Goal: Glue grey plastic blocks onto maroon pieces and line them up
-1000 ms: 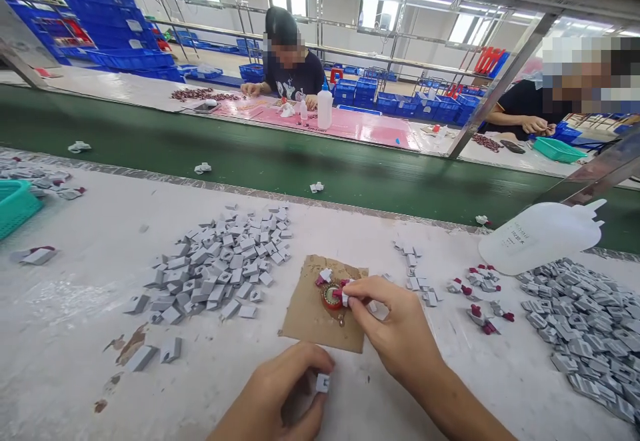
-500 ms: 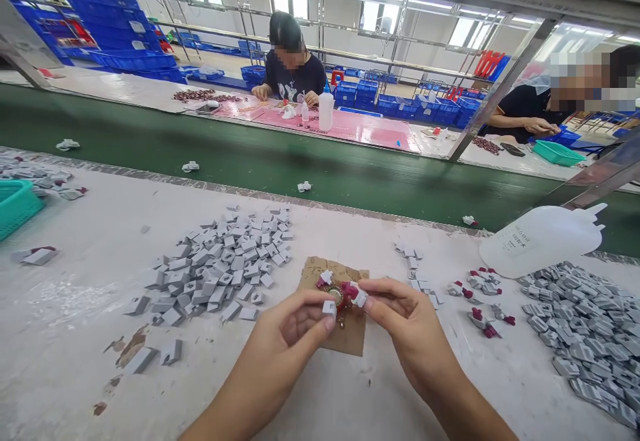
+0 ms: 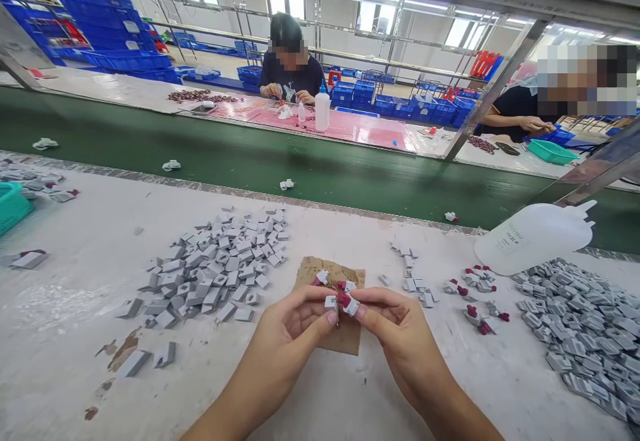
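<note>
Between its thumb and fingers my left hand (image 3: 295,324) pinches a small grey block (image 3: 331,302) with a notch in its face. My right hand (image 3: 395,321) grips a small grey-and-maroon piece (image 3: 349,303), its maroon end turned toward the block. The two parts are close together; whether they touch I cannot tell. Beneath both hands lies a brown cardboard square (image 3: 345,341) with wet-looking spots. On it rest another grey-and-maroon piece (image 3: 321,278) at the left and one more just behind my right fingertips. The middle of the cardboard is partly hidden by my hands.
Loose grey blocks (image 3: 215,268) are heaped on the left, grey parts (image 3: 580,334) on the right. Grey-and-maroon pieces (image 3: 480,281) and a white bottle (image 3: 535,238) lie right of the cardboard. Beyond runs a green conveyor belt (image 3: 225,178) carrying small pieces; two people sit across it.
My hands have come closer together, bringing the grey-and-maroon piece up to the grey block. The pieces on the belt have shifted left, and the whole view has moved slightly.
</note>
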A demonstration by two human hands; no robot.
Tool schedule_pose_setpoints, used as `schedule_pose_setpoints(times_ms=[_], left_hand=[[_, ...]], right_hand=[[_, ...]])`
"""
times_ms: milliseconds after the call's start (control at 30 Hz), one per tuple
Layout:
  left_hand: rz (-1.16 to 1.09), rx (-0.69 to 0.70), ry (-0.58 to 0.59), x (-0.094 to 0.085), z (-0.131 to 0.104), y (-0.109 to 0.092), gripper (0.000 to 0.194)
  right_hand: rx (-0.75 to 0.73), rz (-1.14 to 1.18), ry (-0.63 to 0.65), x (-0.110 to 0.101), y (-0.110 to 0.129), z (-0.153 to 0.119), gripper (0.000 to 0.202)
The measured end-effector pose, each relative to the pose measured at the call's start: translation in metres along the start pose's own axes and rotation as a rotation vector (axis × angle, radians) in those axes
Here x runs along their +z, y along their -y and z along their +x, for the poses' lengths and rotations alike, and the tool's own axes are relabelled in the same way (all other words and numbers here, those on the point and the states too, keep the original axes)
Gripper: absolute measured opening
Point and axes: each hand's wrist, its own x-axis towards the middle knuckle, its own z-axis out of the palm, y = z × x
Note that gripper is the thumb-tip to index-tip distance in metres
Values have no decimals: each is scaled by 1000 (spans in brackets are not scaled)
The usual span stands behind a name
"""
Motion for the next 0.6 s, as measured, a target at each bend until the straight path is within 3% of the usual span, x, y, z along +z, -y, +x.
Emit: schedule_pose_setpoints(times_ms=[400, 600], left_hand=[[69, 65, 34, -1, 3, 6, 19], [387, 205, 136, -7, 3, -6, 15]], right_hand=[[-105, -117, 62, -6, -1, 0, 24], [-270, -320, 115, -11, 4, -9, 11]])
